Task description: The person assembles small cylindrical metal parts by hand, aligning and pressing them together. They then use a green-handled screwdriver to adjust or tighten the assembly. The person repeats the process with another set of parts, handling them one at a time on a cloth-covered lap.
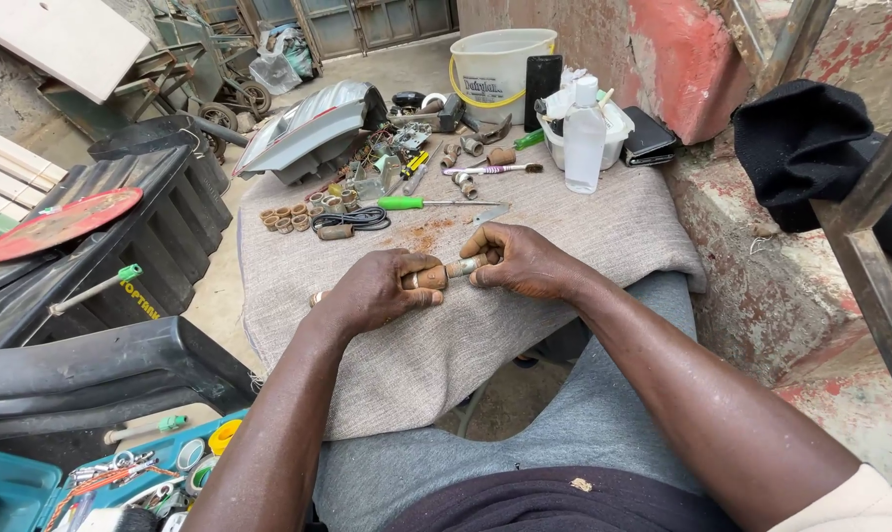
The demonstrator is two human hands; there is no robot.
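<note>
Left hand (372,291) grips rusty cylindrical part (446,273); right hand (525,259) pinches its other end, above cloth-covered counter (603,227).

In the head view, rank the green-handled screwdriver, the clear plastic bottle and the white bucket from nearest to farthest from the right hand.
1. Green-handled screwdriver: just beyond the right hand, lying on the cloth.
2. Clear plastic bottle: farther back, slightly right, standing upright.
3. White bucket: farthest, at the back of the cloth.

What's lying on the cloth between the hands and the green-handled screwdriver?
In the head view, only a patch of rusty brown dust on the grey cloth separates the left hand and right hand from the green-handled screwdriver.
</note>
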